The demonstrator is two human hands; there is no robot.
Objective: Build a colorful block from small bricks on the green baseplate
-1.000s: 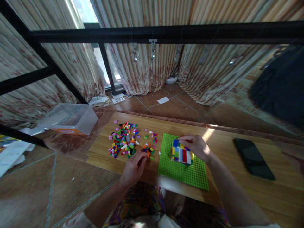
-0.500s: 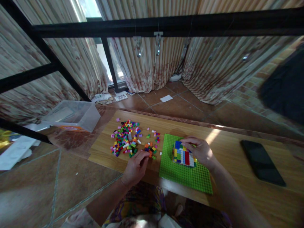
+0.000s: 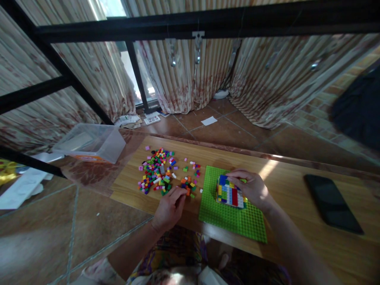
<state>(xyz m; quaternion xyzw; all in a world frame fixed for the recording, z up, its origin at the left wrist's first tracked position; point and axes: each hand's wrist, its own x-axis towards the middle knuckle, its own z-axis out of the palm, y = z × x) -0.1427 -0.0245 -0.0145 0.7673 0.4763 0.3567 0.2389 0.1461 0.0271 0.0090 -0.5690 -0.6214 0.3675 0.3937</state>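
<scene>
On the green baseplate stands a block built of toy bricks, with rows of blue, white, red and yellow. My right hand reaches over its far right side, thumb and fingers pinched at the blue bricks on top; whatever lies between the fingertips is hidden. Left of the baseplate, my left hand rests low over the table with its fingers curled together. Its fingertips are beside a small heap of orange bricks, and I cannot see what they hold. A large pile of loose mixed bricks spreads beyond it.
All this is on a wooden tabletop. A black phone lies at the right. A clear plastic bin stands past the table's left end. Black metal bars and striped curtains are in front.
The view has shifted slightly. Both hands stay nearly in place, the left by the orange bricks and the right at the brick block.
</scene>
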